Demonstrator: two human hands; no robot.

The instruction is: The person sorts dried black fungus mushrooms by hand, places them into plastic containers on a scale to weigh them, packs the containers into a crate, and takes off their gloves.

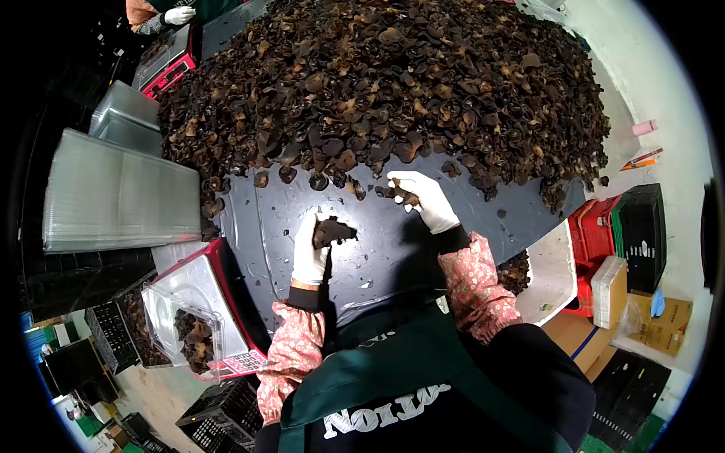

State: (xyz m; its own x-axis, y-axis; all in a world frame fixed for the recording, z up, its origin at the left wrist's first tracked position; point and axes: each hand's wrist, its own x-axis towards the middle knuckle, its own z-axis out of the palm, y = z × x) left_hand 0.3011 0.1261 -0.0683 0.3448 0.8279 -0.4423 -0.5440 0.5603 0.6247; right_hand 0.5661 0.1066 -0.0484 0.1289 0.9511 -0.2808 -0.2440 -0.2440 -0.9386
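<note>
Both of my hands wear white gloves. My left hand (pixel 305 253) is closed around a dark wood ear mushroom (pixel 331 232), held above the grey table (pixel 381 264). Farther right, my right hand (pixel 424 198) is closed on small dark wood ear pieces (pixel 406 198) at the near edge of a big heap of wood ear mushrooms (pixel 377 90). Several loose pieces lie on the table between the heap and my hands. Some of the fingers are hidden behind what they hold.
To the left are a red-edged scale (pixel 208 283) bearing a clear plastic box (pixel 162 321) with mushrooms, and stacked clear trays (pixel 121 192). A white bin (pixel 551 283) and red crates (pixel 593 226) stand at right. Another person's gloved hand (pixel 180 15) shows at top left.
</note>
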